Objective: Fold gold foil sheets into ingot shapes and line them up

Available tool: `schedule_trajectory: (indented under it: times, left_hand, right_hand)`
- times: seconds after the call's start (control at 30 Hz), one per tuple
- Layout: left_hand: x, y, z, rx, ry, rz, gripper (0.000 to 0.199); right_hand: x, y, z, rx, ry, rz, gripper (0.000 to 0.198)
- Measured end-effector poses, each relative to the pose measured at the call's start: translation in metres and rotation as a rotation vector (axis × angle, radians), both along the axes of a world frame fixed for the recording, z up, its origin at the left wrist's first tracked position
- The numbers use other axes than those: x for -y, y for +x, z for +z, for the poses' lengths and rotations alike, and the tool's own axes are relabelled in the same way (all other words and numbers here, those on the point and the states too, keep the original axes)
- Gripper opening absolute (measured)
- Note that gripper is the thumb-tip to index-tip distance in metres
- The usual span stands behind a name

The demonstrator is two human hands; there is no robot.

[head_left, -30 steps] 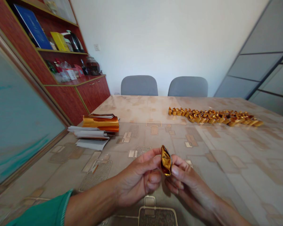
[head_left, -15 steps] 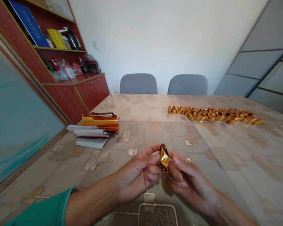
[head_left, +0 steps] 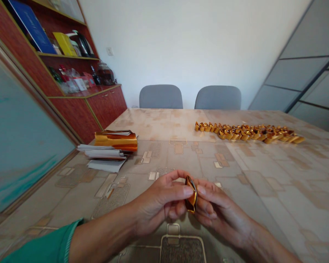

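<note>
Between my two hands, above the table's near half, is a small folded gold foil paper ingot point(head_left: 191, 204), standing on end with its narrow side toward me. My left hand point(head_left: 164, 199) pinches it from the left, thumb pressed onto its face and index finger curled over behind. From the right, my right hand point(head_left: 219, 204) holds its other side between thumb and fingers. Parts of the ingot are covered by my fingertips. Far to the right on the table lie several rows of similar folded gold ingots point(head_left: 244, 133).
A stack of gold foil paper point(head_left: 115, 140) and white-backed sheets point(head_left: 105, 165) lies on the left of the patterned table point(head_left: 153, 124). Two grey chairs point(head_left: 161, 96) stand behind the far edge. A red-brown cabinet point(head_left: 104, 106) is at the back left.
Both hands have lowered slightly with the ingot. My left thumb has moved onto the ingot's face, and the ingot has turned a little.
</note>
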State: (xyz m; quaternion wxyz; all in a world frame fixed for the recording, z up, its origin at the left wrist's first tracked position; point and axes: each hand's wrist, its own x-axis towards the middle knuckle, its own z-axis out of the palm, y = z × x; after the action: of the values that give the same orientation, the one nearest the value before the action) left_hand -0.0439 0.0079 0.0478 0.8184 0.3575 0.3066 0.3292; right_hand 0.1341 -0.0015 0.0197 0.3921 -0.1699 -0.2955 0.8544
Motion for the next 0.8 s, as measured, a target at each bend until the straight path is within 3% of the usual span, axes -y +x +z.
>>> schedule_trajectory:
  times: [0.17,0.43,0.67,0.8]
  left_hand:
    - [0.0035,0.0039,0.0004,-0.079,-0.01,0.061,0.036]
    - [-0.0004,0.0003,0.0022,0.014,-0.039,0.002,0.038]
    - [0.0021,0.0042,-0.0007,-0.113,-0.007,0.091,0.034]
    - [-0.0014,0.0005,-0.0014,-0.03,-0.081,0.021,0.032]
  right_hand:
    - [-0.0004,-0.0023,-0.0041,0.025,-0.021,0.016,0.017]
    - [-0.0009,-0.0002,-0.0026,0.006,-0.06,-0.007,0.017]
    - [-0.0003,-0.0003,-0.0093,0.026,-0.064,-0.007,0.017]
    - [-0.0021,0.0025,-0.0102,0.0,-0.113,-0.011,0.017]
